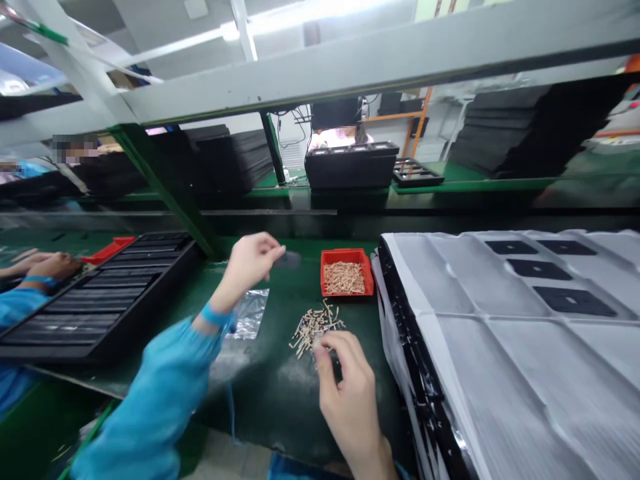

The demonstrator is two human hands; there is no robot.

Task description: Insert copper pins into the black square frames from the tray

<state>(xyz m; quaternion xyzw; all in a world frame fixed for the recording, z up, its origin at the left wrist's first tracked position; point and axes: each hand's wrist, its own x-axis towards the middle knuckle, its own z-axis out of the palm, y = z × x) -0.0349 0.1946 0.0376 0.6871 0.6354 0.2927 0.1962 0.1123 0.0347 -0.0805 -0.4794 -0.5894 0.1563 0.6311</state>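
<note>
My left hand (253, 261) is raised over the green bench, fingers closed in a pinch on a thin dark plate (289, 260), which is smeared by motion. Nearer to me, my right hand (350, 383) has thumb and forefinger pinched together at the front edge of a loose pile of small tan strips (315, 327). What those fingertips hold, if anything, is too small to make out. Just behind the pile stands a red bin (371, 283) full of similar tan strips. A clear plastic bag (251, 313) lies flat beneath my left wrist.
Stacked trays under a white sheet (480, 373) fill the right side, with several dark plates (540, 269) on top. At left is a black slotted tray (145, 293), with a co-worker's hands (53, 267) beyond it. A green post (160, 190) rises behind my left hand.
</note>
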